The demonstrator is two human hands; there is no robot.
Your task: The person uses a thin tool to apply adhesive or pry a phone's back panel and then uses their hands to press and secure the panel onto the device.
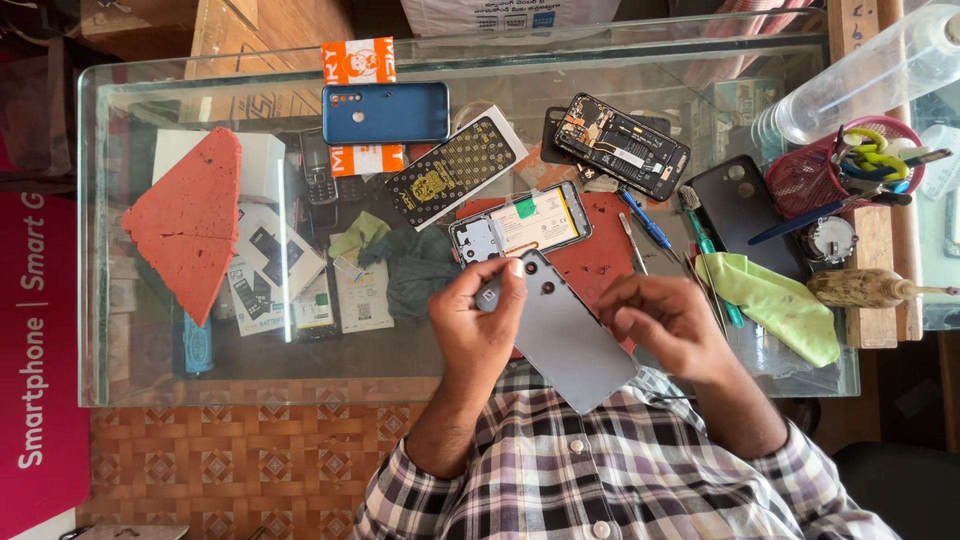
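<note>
You have two opened phones on the glass: one (520, 226) just above your hands, another (622, 146) further back. Count three back covers: a blue one (385, 113), a black one (745, 212) and the grey one (562, 335) you hold. There is one green cloth (775, 305), one red sponge (190, 232), one old keypad phone (318, 170) and one red basket (805, 175).

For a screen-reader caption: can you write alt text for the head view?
Over a glass table, the left hand holds a grey phone back cover while the right hand hovers beside it. An opened phone lies on a red mat just beyond.
</note>
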